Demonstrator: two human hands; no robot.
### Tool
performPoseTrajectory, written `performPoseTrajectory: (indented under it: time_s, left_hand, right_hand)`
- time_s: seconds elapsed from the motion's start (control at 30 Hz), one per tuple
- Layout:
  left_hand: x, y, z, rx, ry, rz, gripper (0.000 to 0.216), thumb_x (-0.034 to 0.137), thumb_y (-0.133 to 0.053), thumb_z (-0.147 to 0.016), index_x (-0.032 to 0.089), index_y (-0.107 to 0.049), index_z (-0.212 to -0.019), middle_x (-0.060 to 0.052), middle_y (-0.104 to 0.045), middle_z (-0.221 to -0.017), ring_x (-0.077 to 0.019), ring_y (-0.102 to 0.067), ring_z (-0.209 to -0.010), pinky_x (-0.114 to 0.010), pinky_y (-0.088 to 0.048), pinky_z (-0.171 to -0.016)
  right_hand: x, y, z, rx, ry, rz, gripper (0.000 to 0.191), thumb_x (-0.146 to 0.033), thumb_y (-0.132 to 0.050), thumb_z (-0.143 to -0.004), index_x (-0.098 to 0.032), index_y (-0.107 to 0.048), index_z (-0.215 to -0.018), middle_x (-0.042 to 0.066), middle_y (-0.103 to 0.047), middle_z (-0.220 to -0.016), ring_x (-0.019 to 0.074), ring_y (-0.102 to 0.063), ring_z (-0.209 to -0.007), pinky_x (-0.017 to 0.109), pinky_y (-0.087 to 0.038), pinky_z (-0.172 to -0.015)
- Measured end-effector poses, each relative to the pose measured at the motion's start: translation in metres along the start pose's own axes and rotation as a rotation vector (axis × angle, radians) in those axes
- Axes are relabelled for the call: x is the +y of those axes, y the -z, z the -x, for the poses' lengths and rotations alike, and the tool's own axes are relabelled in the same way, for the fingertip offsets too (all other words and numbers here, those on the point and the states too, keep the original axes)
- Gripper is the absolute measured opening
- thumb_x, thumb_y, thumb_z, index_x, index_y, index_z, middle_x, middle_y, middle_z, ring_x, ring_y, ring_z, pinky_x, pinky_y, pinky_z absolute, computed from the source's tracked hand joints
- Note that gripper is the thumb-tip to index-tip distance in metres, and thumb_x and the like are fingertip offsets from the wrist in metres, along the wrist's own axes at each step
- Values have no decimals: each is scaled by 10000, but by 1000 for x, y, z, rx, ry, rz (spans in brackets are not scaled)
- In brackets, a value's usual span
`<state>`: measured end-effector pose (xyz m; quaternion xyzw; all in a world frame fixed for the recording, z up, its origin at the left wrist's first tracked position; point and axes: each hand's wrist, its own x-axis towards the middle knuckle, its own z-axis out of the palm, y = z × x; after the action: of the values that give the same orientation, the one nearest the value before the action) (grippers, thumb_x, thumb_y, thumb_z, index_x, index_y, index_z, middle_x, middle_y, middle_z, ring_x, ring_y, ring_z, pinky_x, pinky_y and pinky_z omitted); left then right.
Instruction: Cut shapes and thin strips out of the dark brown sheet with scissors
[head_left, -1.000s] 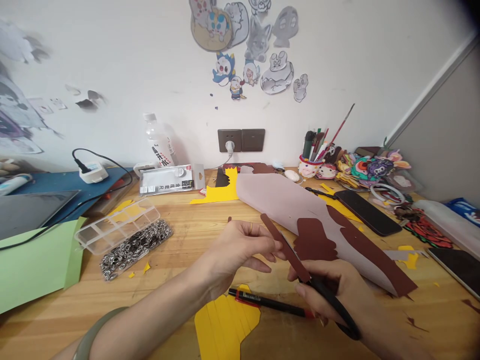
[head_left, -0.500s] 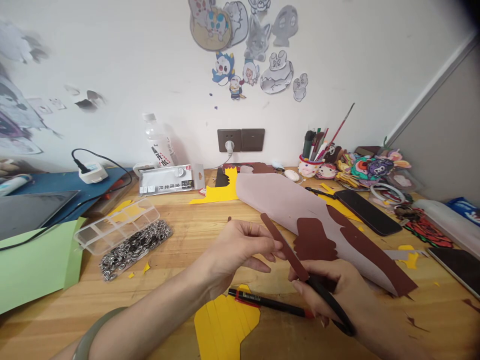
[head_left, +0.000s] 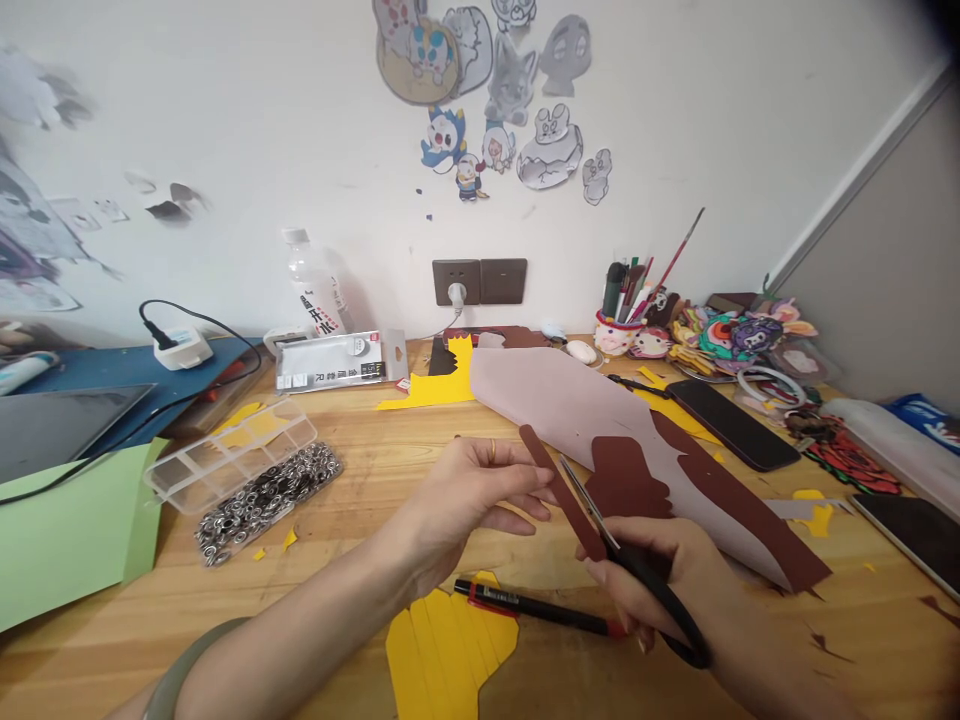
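My left hand (head_left: 491,485) pinches a narrow brown strip with rounded ends (head_left: 561,490), thumb on top and the other fingers curled loosely. Black-handled scissors (head_left: 660,600) are in my right hand (head_left: 652,570), their metal blades pointing up and left alongside the strip's right edge. The thumb and fingertips of that hand are at the strip's lower end. Below both hands lie a black pen with red parts (head_left: 536,607) and a yellow cut-out marked with lines (head_left: 442,650). A brown sheet with a pale mauve back (head_left: 555,385) lies behind my right hand.
To the left, a clear compartment box (head_left: 232,455) holds many metal rings, near a green folder (head_left: 82,540). A water bottle (head_left: 311,285) stands by the wall. On the right are a black phone (head_left: 735,422), a pen cup (head_left: 619,333) and yellow scraps (head_left: 814,510).
The scissor blades, mostly hidden behind the strip before, now show along its right side. The strip has shifted slightly left and down at its lower end. Both hands keep their hold.
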<state>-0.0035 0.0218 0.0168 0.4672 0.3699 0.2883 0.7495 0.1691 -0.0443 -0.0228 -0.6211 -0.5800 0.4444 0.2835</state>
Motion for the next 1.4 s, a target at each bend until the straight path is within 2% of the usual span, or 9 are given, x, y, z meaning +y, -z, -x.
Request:
performPoseTrajectory:
  time_s: [0.1,0.23,0.5,0.8,1.4]
  left_hand:
    - [0,-1,1,1,-1,1,148,263,-643,-684,134,-670,-751,-41,-642,-782,-60,-537,-623,-136,-428,-532]
    - [1,-2,3,-3,14,-10,159,275,-654,-672,137,-666,-750,-29,-639,-733,-56,-534,-605,-139,-427,-544]
    - [0,-2,2,-2,14,-36,104,247,-637,-677,147,-628,-704,-21,-634,-709,-67,-544,-606,-153,-423,-538]
    - [1,-6,4,11,44,-48,64,196,-625,-661,132,-622,-654,-26,-627,-695,-72,-538,-586,-172,-414,-532]
    - [-3,-6,4,-11,45,-40,74,208,-617,-673,137,-638,-664,-24,-630,-687,-65,-527,-583,-162,-409,-534]
  right_hand:
    - [-8,1,1,-15,-7,-15,90,-208,-496,-677,-170,-560,-627,-68,-451,-398,75,-420,-334,169,-360,-330]
    - [-19,2,4,-73,-16,-41,67,-186,-483,-638,-166,-547,-640,-62,-448,-430,91,-445,-382,201,-372,-388]
    - [-19,3,5,-111,-25,-72,100,-195,-512,-613,-154,-570,-683,-48,-468,-451,105,-465,-410,209,-385,-395]
    - [-18,3,4,-105,-18,-69,21,-161,-508,-643,-167,-527,-634,-55,-458,-473,91,-446,-413,198,-386,-395]
    - [-14,2,4,-50,11,3,83,-192,-520,-679,-160,-573,-624,-60,-453,-423,75,-398,-349,179,-341,-337]
